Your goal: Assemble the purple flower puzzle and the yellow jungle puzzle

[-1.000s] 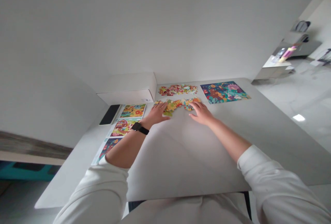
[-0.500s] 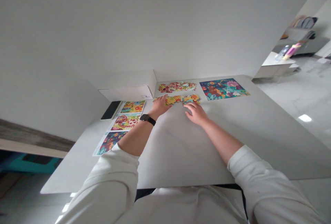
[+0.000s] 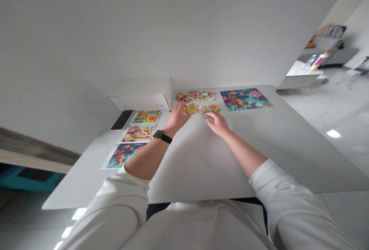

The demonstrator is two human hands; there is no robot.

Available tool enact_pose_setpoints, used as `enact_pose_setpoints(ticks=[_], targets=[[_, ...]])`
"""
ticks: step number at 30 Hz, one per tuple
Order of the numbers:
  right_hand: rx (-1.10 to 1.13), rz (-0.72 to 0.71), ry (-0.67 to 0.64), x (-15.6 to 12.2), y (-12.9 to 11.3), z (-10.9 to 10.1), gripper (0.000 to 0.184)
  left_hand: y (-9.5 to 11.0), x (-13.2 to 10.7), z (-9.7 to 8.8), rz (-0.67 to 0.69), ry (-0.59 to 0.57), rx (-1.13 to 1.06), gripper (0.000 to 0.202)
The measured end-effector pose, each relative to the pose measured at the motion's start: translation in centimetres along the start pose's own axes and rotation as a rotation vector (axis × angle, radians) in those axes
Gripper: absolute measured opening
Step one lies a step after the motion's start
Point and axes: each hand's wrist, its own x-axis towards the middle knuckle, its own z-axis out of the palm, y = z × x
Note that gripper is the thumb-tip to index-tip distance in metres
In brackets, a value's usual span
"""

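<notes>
A heap of yellow jigsaw puzzle pieces (image 3: 195, 108) lies near the back of the table, between my two hands. My left hand (image 3: 176, 118), with a black watch (image 3: 162, 136) on the wrist, rests at the heap's left end, fingers stretched out and thumb apart. A small patterned piece (image 3: 185, 112) shows beside its fingers; it does not look gripped. At the right end, my right hand (image 3: 219, 124) touches the pieces, its fingers slightly bent and the thumb apart. Behind them is a second heap of red and green puzzle pieces (image 3: 196, 96).
An assembled dark blue puzzle (image 3: 245, 99) lies at the back right. On the left are a sheet with three printed pictures (image 3: 138, 132), a black phone (image 3: 122, 120) and a white box (image 3: 141, 101) against the wall. The white table (image 3: 198, 165) ends in front of my body.
The yellow pieces now sit closer together between my hands. Both hands stay at the ends of the heap with only small finger movements. The view has shifted slightly.
</notes>
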Motion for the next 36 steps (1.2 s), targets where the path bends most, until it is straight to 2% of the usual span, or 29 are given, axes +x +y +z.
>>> enact_pose_setpoints(ticks=[2, 4, 6, 8, 11, 14, 17, 19, 22, 28, 36], targets=[[0.201, 0.173, -0.023, 0.0, -1.2, -0.3, 0.025, 1.6, -1.6, -0.8, 0.031, 0.087, -0.096, 0.060], [0.426, 0.289, -0.076, -0.4, -2.8, -0.7, 0.033, 3.3, -3.4, -1.7, 0.077, 0.146, -0.167, 0.062], [0.607, 0.325, -0.142, -1.3, -4.8, -1.0, 0.042, 5.0, -5.1, -2.5, 0.116, 0.175, -0.219, 0.062], [0.690, 0.330, -0.174, -2.5, -6.6, -1.0, 0.043, 6.6, -6.7, -3.0, 0.137, 0.163, -0.269, 0.063], [0.679, 0.360, -0.114, -4.0, -8.3, -0.6, 0.034, 7.8, -8.5, -3.3, 0.141, 0.136, -0.327, 0.067], [0.624, 0.362, -0.067, -4.8, -8.3, 0.1, 0.028, 7.3, -9.6, -2.7, 0.052, 0.136, -0.441, 0.071], [0.568, 0.336, -0.082, -5.0, -7.4, 0.7, 0.033, 5.6, -10.1, -1.6, -0.151, 0.095, -0.671, 0.050], [0.529, 0.332, -0.095, -5.0, -6.8, 1.3, 0.037, 4.4, -10.3, -0.9, -0.294, 0.003, -0.820, 0.041], [0.489, 0.320, -0.128, -5.0, -6.0, 2.1, 0.043, 3.4, -10.4, -0.2, -0.423, -0.139, -0.954, 0.045], [0.462, 0.255, -0.195, -5.5, -4.8, 2.9, 0.044, 3.4, -10.2, 0.3, -0.482, -0.215, -1.042, 0.042], [0.417, 0.227, -0.123, -5.8, -4.3, 2.8, 0.040, 3.9, -10.5, 0.3, -0.540, -0.231, -1.086, 0.044]])
